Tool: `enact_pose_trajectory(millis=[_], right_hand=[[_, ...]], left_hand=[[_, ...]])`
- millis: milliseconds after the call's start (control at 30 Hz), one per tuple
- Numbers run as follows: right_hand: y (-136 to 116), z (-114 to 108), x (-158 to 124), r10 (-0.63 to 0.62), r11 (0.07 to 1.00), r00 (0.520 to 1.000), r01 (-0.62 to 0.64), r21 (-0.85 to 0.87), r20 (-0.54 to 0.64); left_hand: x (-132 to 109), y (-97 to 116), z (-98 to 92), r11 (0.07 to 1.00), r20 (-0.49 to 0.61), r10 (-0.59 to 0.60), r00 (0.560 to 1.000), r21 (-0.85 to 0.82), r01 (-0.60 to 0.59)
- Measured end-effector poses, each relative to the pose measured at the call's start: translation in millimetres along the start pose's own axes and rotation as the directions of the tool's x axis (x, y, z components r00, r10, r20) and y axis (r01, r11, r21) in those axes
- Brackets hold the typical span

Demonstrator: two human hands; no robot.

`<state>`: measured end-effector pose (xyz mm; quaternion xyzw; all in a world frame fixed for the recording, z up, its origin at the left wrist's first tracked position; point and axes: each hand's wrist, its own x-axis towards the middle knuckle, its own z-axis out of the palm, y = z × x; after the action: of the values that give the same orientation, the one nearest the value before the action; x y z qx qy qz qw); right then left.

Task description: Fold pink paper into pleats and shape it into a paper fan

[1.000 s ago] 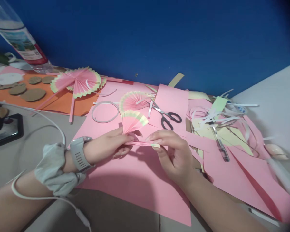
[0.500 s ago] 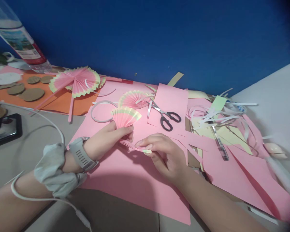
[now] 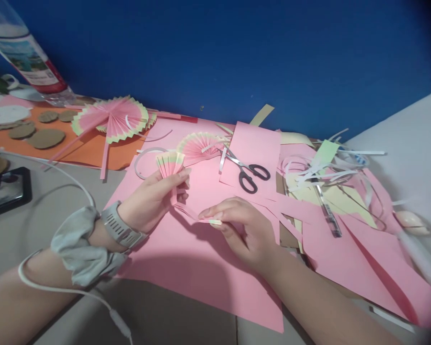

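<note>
Between my two hands is a pleated paper fan, pink with a green and yellow edge. My left hand pinches its folds near the middle, and the upper half spreads a little above the thumb. The lower half is pressed into a narrow strip, whose end my right hand pinches between thumb and fingers. Both hands are over a large pink paper sheet. Beyond them rests another pleated fan, spread flat. Black-handled scissors lie open on a smaller pink sheet.
At the back left, round pleated fans with paper strips lie by cardboard discs on orange paper. A bottle and a phone are at the left. Paper scraps and a pen lie right.
The upper half of the fan has narrowed and moved left as my left hand tilted back. The strip between my hands is pulled slightly longer. My right hand has barely moved.
</note>
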<state>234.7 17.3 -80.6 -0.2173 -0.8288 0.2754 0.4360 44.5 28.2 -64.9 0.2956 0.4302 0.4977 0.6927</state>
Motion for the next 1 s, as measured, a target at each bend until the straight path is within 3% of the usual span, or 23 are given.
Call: enact_pose_trajectory(millis=[200, 333, 700, 833, 1000], right_hand=[[0, 0, 0, 0.025, 1.000, 0.999, -0.025, -0.006, 0.028], [1, 0, 0, 0.032, 0.999, 0.998, -0.032, 0.000, 0.049], [-2, 2, -1, 0.074, 0.997, 0.990, -0.074, -0.008, 0.122], [-2, 3, -1, 0.090, 0.996, 0.986, -0.091, -0.004, 0.143], [-2, 2, -1, 0.083, 0.997, 0.986, -0.083, -0.005, 0.145]], left_hand=[[-1, 8, 2.0, 0.987, -0.073, -0.032, 0.997, -0.159, 0.020], [0, 8, 1.2, 0.984, -0.013, -0.042, 0.999, -0.176, 0.039], [2, -6, -9.3, 0.969, 0.071, 0.115, 0.991, 0.214, -0.127], [2, -8, -12.5, 0.953, 0.075, 0.130, 0.989, 0.266, -0.146], [2, -7, -13.5, 0.932, -0.060, 0.191, 0.980, 0.325, -0.162]])
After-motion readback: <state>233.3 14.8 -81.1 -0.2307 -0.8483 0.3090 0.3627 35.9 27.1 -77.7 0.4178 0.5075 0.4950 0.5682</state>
